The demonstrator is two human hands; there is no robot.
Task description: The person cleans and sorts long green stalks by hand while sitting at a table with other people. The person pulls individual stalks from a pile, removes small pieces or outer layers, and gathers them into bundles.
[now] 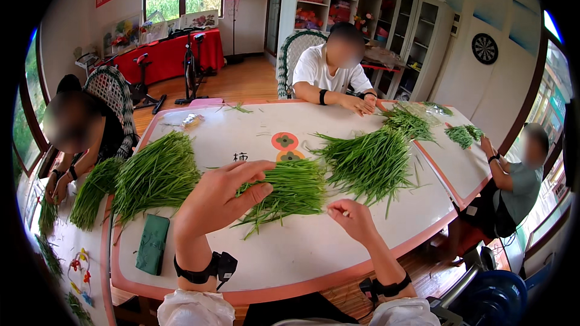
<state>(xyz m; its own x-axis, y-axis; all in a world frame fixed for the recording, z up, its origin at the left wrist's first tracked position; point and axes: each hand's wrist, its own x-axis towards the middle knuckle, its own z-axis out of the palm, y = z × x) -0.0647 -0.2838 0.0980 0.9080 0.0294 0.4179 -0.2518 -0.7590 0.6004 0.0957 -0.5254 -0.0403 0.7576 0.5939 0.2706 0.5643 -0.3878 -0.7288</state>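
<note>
In front of me on the white table lies a middle pile of long, thin green leaves, like chives. My left hand is over its left end, fingers stretched to the right and thumb apart, with nothing seen in it. Close to the pile's right end is my right hand, its fingers curled in; whatever they may hold is hidden. A larger chive pile spreads to the right, and another pile lies to the left.
A dark green phone case lies near the table's left front edge. Co-workers sit at the left, across the table and at the right, with more greens by them. A blue round object stands beside the table at lower right.
</note>
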